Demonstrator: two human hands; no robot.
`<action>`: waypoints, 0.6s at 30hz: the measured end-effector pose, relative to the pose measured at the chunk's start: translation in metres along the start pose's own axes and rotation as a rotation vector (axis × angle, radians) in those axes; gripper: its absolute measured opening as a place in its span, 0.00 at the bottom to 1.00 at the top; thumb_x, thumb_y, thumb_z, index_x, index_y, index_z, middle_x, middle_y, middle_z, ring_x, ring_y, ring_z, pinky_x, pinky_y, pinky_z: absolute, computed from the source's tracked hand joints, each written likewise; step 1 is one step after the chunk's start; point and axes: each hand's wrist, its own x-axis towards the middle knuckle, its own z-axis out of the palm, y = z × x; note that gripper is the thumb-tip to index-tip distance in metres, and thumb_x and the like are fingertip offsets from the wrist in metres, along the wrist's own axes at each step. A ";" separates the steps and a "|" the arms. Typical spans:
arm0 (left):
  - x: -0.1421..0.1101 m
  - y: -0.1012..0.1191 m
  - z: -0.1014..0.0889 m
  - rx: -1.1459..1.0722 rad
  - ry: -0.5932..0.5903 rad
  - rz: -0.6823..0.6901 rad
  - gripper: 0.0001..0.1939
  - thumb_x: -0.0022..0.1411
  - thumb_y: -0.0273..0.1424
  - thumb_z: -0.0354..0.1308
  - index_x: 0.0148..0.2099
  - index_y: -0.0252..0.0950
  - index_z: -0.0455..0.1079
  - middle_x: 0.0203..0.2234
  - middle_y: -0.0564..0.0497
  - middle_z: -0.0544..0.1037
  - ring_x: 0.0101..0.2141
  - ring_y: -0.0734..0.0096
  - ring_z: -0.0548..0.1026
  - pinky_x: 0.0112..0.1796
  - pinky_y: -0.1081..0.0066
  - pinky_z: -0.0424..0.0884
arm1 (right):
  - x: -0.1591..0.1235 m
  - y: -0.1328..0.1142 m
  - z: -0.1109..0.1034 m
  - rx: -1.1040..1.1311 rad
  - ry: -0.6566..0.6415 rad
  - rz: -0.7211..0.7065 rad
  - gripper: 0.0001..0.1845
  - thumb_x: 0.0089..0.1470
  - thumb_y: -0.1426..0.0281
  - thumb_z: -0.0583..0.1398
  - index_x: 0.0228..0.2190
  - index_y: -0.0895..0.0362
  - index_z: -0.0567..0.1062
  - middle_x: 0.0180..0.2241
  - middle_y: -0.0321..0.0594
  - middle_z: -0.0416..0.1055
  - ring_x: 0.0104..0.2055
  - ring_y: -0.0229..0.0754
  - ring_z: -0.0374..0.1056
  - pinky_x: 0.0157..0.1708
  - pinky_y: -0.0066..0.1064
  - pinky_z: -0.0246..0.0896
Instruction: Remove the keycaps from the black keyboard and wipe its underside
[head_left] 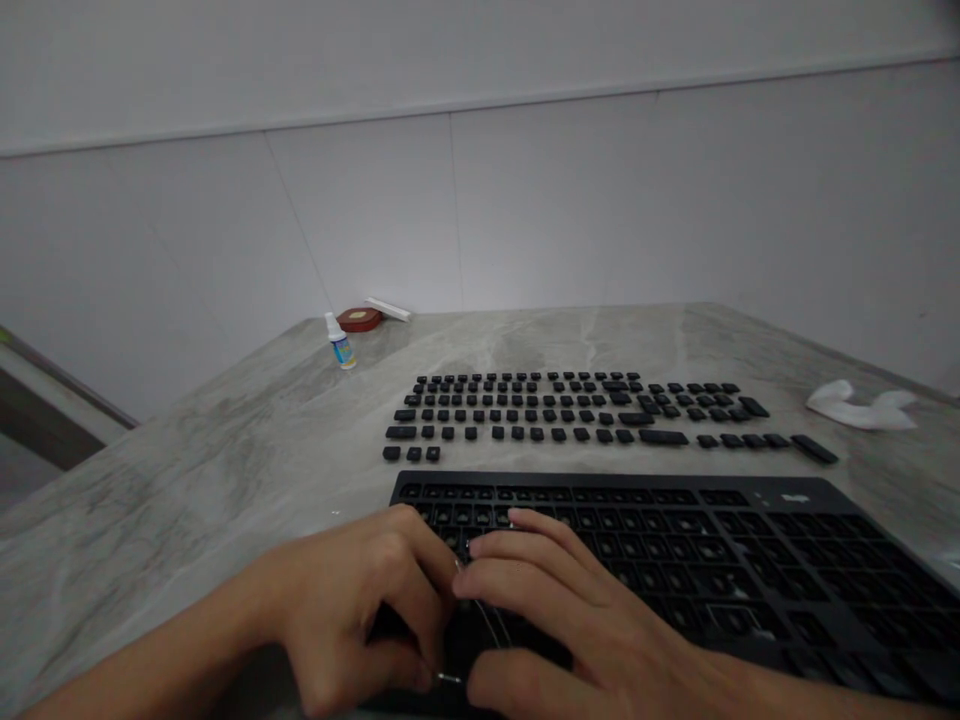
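A black keyboard (pixel 750 560) lies at the near edge of the table with its keycaps off, the bare sockets showing. The removed black keycaps (pixel 570 410) are laid out in rows just behind it. My left hand (pixel 360 610) is curled closed over the keyboard's left end, and a thin metal wire tool (pixel 450 678) shows at its fingertips. My right hand (pixel 555 610) rests beside it, touching it, with fingers stretched flat over the sockets and the thumb tucked below. The keys under both hands are hidden.
The marble-patterned table (pixel 225 450) meets a white wall. A small spray bottle (pixel 341 343), a round reddish tin (pixel 360 319) and a white stick (pixel 388 308) sit at the far left. A crumpled white cloth (pixel 862 407) lies at the right.
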 end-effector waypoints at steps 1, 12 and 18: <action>0.000 0.000 0.000 -0.009 -0.001 0.001 0.07 0.55 0.23 0.56 0.26 0.36 0.71 0.23 0.48 0.77 0.23 0.69 0.73 0.24 0.71 0.65 | 0.001 -0.001 -0.004 0.014 -0.035 -0.010 0.07 0.65 0.73 0.57 0.38 0.53 0.76 0.49 0.39 0.74 0.58 0.41 0.63 0.67 0.41 0.48; -0.002 -0.001 0.002 0.027 -0.018 -0.046 0.05 0.55 0.23 0.58 0.28 0.36 0.69 0.26 0.50 0.76 0.24 0.71 0.71 0.25 0.71 0.64 | -0.001 0.005 -0.002 0.124 -0.150 0.011 0.16 0.69 0.72 0.50 0.35 0.53 0.76 0.38 0.37 0.77 0.46 0.34 0.71 0.69 0.38 0.39; 0.002 0.002 0.000 0.028 0.008 -0.051 0.08 0.56 0.23 0.59 0.26 0.36 0.64 0.22 0.53 0.71 0.23 0.73 0.67 0.24 0.72 0.61 | -0.001 0.005 -0.001 0.083 -0.167 0.005 0.15 0.69 0.73 0.51 0.40 0.52 0.77 0.38 0.37 0.77 0.44 0.36 0.71 0.68 0.41 0.41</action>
